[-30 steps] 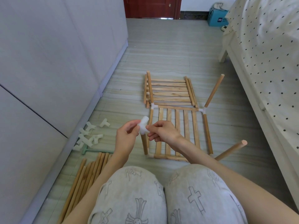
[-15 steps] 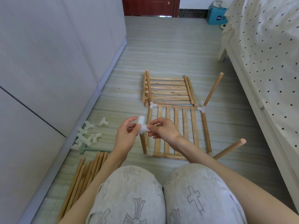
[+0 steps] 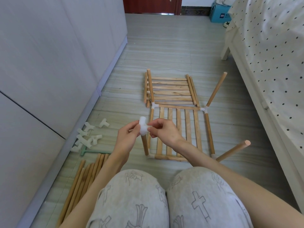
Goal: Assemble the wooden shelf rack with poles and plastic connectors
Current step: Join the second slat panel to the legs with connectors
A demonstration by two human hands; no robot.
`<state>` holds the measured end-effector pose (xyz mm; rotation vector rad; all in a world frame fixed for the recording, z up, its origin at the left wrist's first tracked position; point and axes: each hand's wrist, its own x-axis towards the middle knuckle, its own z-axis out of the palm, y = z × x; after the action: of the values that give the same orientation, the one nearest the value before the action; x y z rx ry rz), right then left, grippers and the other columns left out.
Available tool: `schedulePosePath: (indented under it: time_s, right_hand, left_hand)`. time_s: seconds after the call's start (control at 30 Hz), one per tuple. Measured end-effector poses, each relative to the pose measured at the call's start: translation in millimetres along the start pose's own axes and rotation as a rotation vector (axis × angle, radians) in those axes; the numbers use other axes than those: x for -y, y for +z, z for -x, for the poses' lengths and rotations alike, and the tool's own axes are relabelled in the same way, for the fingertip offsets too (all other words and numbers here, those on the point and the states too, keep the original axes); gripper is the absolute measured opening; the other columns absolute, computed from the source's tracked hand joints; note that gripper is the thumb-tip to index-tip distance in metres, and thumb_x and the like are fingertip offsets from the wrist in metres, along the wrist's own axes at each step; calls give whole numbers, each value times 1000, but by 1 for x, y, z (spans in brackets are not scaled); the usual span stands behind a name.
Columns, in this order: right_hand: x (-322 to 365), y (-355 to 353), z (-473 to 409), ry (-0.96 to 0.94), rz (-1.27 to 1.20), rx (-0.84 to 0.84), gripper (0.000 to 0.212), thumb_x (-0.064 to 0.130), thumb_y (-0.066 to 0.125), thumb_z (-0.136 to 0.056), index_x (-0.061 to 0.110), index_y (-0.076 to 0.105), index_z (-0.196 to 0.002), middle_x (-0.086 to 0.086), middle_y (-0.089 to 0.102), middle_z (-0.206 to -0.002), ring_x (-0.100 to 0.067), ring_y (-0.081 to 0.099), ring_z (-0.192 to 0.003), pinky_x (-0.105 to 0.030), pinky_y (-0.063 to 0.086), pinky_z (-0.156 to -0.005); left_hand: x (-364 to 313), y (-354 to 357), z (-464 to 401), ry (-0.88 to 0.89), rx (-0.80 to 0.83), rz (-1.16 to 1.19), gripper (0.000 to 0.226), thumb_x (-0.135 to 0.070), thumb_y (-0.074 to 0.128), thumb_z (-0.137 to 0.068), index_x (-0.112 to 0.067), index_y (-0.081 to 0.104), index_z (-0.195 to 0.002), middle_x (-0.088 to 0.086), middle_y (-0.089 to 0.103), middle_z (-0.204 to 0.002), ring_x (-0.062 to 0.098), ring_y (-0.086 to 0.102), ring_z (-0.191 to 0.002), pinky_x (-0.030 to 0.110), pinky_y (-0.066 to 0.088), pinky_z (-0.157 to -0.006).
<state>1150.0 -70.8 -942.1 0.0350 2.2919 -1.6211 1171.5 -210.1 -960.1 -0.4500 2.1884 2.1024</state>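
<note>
Striped floor [image 3: 164, 51], white connector [image 3: 143, 127] atop upright pole [image 3: 145, 145], pinched between left hand [image 3: 127, 137] and right hand [image 3: 164, 130].

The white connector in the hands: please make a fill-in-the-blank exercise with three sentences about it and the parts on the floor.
1. The white connector sits on the top end of a wooden ____.
2. Both the left hand and the right hand pinch the ____.
3. The spare connectors lie on the floor next to the ____ tool.

Missing words: pole; connector; green
</note>
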Motion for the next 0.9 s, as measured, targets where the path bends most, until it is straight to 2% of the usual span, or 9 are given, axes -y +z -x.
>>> schedulePosePath:
  time_s: [0.1,0.17,0.27,0.4,0.5,0.57,0.67,0.8,0.9]
  right_hand:
    - [1,-1,0,-21,-117,-15,15,10,62,-88,8,64,-103,0,64,-78,-10,62,-69,-30,55,-81]
    - [5,-2,-1,-56,-222,-31,13,10,63,-88,10,65,-100,1,62,-79,-6,61,-66,-24,55,-76]
    - [9,-5,-1,-78,-326,-75,14,13,66,-86,14,62,-100,-1,63,-85,-7,62,-69,-25,55,-78]
    - [9,-5,1,-98,-191,-83,13,13,68,-85,13,64,-97,0,65,-89,-10,61,-73,-25,53,-79]
    - [8,-4,2,-124,-86,-60,13,11,66,-86,12,66,-99,4,66,-87,-7,60,-71,-16,51,-73]
    - [8,-4,2,-130,-55,-46,16,10,64,-87,10,67,-103,2,66,-91,-7,61,-72,-14,51,-71]
    - [9,-1,1,-127,-31,-24,18,11,63,-88,9,67,-106,1,66,-95,-8,61,-77,-14,51,-74]
    - [9,-1,-1,-132,-34,-17,20,10,62,-89,10,67,-108,4,65,-95,-1,59,-75,-8,49,-70]
    - [7,1,-2,-157,37,-16,24,12,61,-90,12,66,-114,1,66,-102,-4,59,-86,-15,48,-83]
  left_hand:
    - [-6,-1,4,90,-8,0,26,-11,53,-93,-31,61,-108,-7,66,-105,8,60,-99,18,46,-80]
    - [-11,-2,4,139,-30,-1,30,-12,55,-93,-27,60,-118,-4,65,-109,8,59,-101,19,46,-82]
    - [-14,-3,4,156,-10,-27,44,-13,57,-92,-30,49,-132,0,66,-103,5,60,-97,20,47,-85]
    - [-5,-3,8,150,55,-132,48,-9,58,-90,-31,48,-131,-2,64,-89,-4,60,-81,9,46,-73]
    - [-1,-4,6,110,15,-166,41,-9,62,-88,-25,52,-124,11,66,-93,15,60,-90,21,46,-78]
    - [1,-5,4,91,-10,-177,33,-9,63,-87,-26,54,-114,16,66,-97,20,58,-89,26,44,-78]
    - [5,-7,2,76,-49,-195,27,-10,62,-87,-27,55,-107,13,67,-97,16,57,-84,23,43,-71]
    - [10,-8,0,62,-84,-206,22,-13,61,-89,-31,56,-102,8,67,-96,18,59,-90,25,42,-71]
    - [11,-8,-1,65,-86,-200,27,-13,59,-90,-34,58,-106,1,65,-95,16,58,-92,27,43,-77]
